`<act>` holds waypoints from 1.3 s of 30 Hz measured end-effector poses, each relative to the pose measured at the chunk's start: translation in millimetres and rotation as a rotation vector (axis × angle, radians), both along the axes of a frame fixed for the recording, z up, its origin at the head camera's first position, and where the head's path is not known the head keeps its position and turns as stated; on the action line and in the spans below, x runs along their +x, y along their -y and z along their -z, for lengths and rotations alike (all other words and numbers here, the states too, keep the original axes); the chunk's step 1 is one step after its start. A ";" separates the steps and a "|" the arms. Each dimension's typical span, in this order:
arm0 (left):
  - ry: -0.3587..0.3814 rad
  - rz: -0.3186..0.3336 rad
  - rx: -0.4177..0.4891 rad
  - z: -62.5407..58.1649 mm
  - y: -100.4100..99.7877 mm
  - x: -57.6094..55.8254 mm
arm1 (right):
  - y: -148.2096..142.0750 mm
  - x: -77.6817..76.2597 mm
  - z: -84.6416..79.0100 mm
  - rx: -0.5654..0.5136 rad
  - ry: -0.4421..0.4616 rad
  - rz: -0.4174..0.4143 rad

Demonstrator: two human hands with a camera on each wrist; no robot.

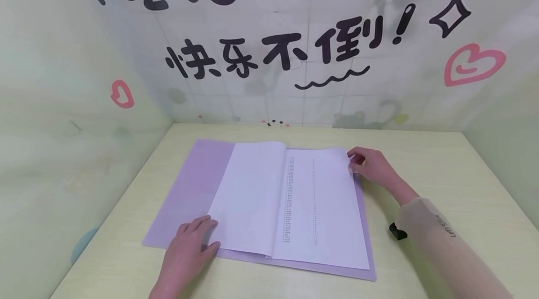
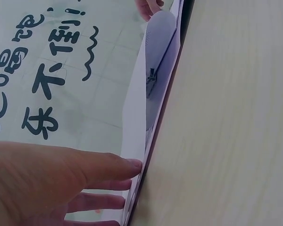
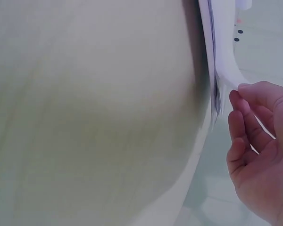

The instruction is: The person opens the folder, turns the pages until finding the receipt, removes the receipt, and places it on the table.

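A purple folder (image 1: 200,177) with white sheets inside lies open on the table. Its left-hand page (image 1: 248,196) looks blank from here, while small columns of print run down the right-hand page (image 1: 337,215). My right hand (image 1: 372,165) is at the upper right corner of that page. In the right wrist view, thumb and forefinger pinch the lifted, bent edge of the page (image 3: 228,56). My left hand (image 1: 187,250) rests at the lower left of the folder, its fingers spread over the left page's edge. A binding clip (image 2: 152,75) shows beneath the raised sheet in the left wrist view.
The folder lies on a pale wood-grain table (image 1: 425,168). Behind it hangs a light curtain (image 1: 261,98) with large black lettering and pink hearts. A small black object (image 1: 397,231) shows beside the right sleeve (image 1: 442,238).
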State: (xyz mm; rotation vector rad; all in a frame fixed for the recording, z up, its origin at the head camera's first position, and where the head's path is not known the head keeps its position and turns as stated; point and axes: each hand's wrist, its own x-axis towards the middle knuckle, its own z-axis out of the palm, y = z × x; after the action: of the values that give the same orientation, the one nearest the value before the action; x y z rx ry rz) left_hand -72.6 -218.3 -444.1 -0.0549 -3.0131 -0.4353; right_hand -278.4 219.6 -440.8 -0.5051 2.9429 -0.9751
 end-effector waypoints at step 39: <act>-0.003 -0.008 0.015 -0.1 -0.3 2.6 | 19.0 -9.6 -41.6 -0.085 -0.073 -0.123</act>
State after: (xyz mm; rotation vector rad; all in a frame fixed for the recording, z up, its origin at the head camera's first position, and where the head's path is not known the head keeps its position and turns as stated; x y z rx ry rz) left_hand -70.1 -218.1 -443.9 -0.0423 -3.0055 -0.4573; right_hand -287.9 200.5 -399.2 -0.7300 2.9006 -1.0932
